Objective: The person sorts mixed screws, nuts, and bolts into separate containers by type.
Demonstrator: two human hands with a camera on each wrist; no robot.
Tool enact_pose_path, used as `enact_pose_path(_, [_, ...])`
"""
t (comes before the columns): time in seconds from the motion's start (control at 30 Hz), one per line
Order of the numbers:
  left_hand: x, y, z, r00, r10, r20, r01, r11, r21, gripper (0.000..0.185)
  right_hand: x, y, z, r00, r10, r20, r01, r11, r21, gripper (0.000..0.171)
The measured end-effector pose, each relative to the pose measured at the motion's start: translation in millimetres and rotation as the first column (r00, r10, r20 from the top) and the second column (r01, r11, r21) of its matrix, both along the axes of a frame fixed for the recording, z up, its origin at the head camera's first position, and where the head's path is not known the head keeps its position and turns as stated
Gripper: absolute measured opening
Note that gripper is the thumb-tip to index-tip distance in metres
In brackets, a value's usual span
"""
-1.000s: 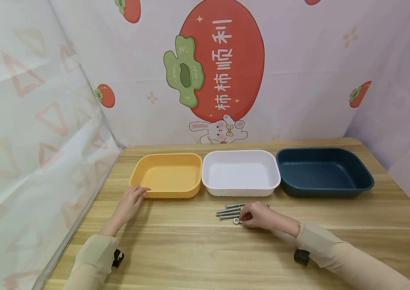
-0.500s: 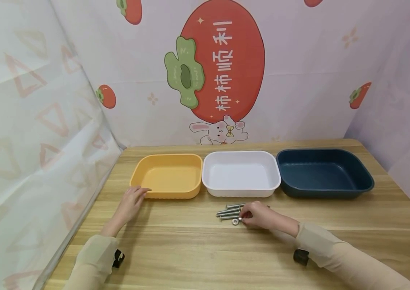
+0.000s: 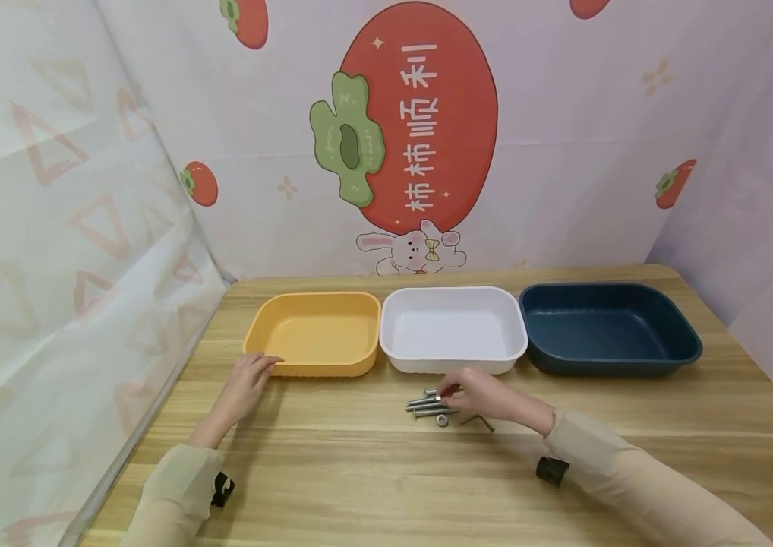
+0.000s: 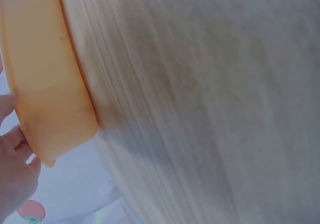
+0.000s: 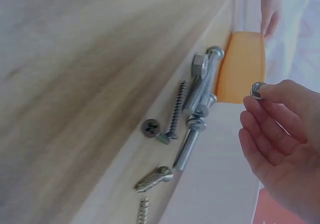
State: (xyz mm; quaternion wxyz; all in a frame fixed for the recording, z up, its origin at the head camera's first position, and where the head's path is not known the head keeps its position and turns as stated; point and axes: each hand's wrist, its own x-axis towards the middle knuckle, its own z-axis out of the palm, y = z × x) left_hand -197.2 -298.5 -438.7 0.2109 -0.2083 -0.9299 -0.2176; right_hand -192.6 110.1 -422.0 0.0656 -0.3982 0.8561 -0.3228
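Note:
My right hand (image 3: 485, 395) is raised a little above the hardware in front of the white tray. In the right wrist view, thumb and forefinger pinch a small hex nut (image 5: 257, 90). Beneath the hand lie several long bolts (image 3: 427, 403) side by side. Another nut (image 3: 443, 420) rests beside them on the wood, and a few screws (image 3: 478, 422) lie to its right. My left hand (image 3: 248, 380) grips the near left corner of the yellow tray (image 3: 321, 370), its fingers curled at the rim (image 4: 37, 149).
A white tray (image 3: 455, 366) and a dark blue tray (image 3: 612, 367) stand in a row with the yellow one on the wooden table (image 3: 359, 471). Behind them hangs a printed cloth (image 3: 537, 190), and more cloth (image 3: 72, 304) covers the left side.
My right hand has picked up a nut and risen slightly up and to the left. Screws that it covered now show. The left hand stays at the tray's corner.

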Motion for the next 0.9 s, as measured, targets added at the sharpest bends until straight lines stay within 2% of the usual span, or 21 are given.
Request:
enact_pose_path(0.37, [1.2, 0.0, 0.3, 1.000, 0.006, 0.022, -0.006, 1.000, 0.021, 0.014, -7.6, -20.9, 12.4, 1.000, 0.000, 0.003, 0.000, 0.998, -0.063, 0.011])
enact_pose_path(0.63, [0.2, -1.5, 2.3, 0.995, 0.037, 0.092, -0.039, 0.999, 0.023, 0.013, -11.9, -39.2, 17.7, 1.000, 0.005, -0.008, -0.006, 0.997, -0.080, 0.011])
enact_pose_path(0.9, [-0.2, -1.4, 2.2, 0.994, 0.039, 0.098, -0.041, 0.999, 0.015, 0.013, -19.3, -58.4, 21.6, 1.000, -0.015, -0.018, 0.013, 0.994, -0.107, 0.011])
